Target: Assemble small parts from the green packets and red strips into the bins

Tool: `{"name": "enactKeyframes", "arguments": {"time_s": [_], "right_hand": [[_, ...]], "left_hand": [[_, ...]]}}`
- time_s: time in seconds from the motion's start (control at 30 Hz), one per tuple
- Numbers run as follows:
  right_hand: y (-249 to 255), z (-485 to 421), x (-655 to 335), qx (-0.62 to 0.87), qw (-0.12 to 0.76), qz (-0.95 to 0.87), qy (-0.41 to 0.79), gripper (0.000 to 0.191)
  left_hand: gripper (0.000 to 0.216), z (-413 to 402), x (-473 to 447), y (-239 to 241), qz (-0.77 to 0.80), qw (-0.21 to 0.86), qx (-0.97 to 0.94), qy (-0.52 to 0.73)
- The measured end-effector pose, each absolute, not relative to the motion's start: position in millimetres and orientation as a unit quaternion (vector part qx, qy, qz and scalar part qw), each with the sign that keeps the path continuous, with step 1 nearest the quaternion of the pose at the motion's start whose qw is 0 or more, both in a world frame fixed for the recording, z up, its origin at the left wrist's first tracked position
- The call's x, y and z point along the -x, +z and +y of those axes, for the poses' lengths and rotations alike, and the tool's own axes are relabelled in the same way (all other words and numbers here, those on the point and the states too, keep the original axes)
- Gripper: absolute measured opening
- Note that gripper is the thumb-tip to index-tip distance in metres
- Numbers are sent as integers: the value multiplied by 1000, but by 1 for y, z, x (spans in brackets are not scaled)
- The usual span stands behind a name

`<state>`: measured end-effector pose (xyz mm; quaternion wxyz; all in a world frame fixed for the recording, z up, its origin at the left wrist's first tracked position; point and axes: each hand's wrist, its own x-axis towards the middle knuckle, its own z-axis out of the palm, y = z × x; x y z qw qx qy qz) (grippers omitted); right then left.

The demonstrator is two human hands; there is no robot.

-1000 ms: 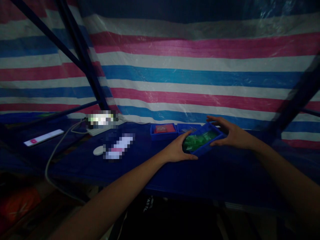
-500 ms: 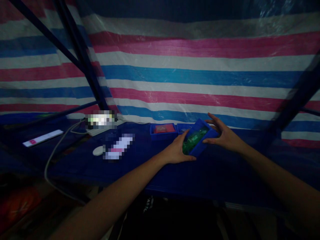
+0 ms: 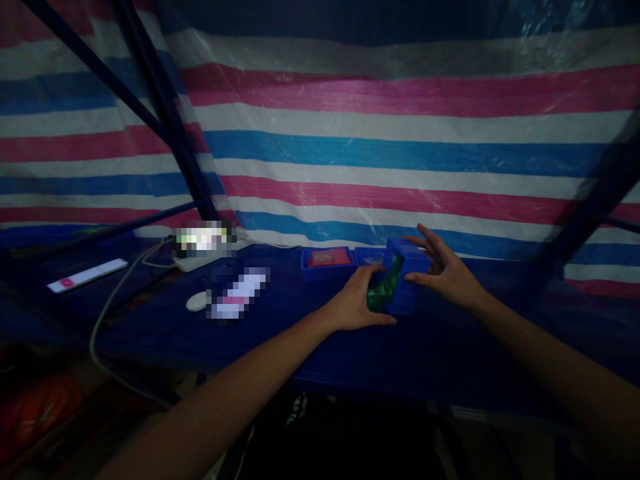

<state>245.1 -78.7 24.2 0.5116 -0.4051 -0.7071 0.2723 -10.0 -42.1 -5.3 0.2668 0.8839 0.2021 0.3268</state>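
A small blue plastic bin (image 3: 407,293) is tipped up on its side over the table, its mouth facing left. My right hand (image 3: 443,270) grips it from the right, thumb in front and fingers behind. Green clear-plastic packaging (image 3: 383,292) spills out of the mouth into my left hand (image 3: 354,300), which is cupped round it with fingers and thumb spread along the opening. How many green pieces there are cannot be told. Behind stand a blue bin (image 3: 327,272) with red packets (image 3: 330,257) and another blue bin (image 3: 369,253) with clear packets, partly hidden by my left hand.
On the blue table (image 3: 350,363) to the left lie a white round object (image 3: 199,302), a blurred-out phone-like thing (image 3: 243,293) and a white power strip (image 3: 210,257) with a cable (image 3: 107,307). A lit phone (image 3: 87,275) lies farther left. Striped sheeting (image 3: 400,160) hangs behind blue frame bars (image 3: 185,160).
The bin has turned further onto its side, its mouth now facing left. The green packaging has slid out of it toward my left palm. Both hands have stayed nearly in place.
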Motion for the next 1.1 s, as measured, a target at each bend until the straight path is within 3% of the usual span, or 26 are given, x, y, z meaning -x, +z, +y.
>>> {"name": "enactKeyframes", "arguments": {"time_s": [0.23, 0.5, 0.87, 1.1], "right_hand": [[15, -86, -227, 422, 516, -700, 257, 112], [9, -85, -218, 417, 524, -698, 254, 102], [16, -91, -208, 380, 517, -734, 225, 97], [18, -91, -206, 384, 471, -776, 167, 94]], "left_hand": [[107, -42, 11, -6, 217, 254, -892, 304], [127, -45, 11, -5, 196, 282, -878, 335], [112, -50, 8, 8, 181, 252, -879, 363], [114, -49, 8, 7, 176, 261, -872, 374]]}}
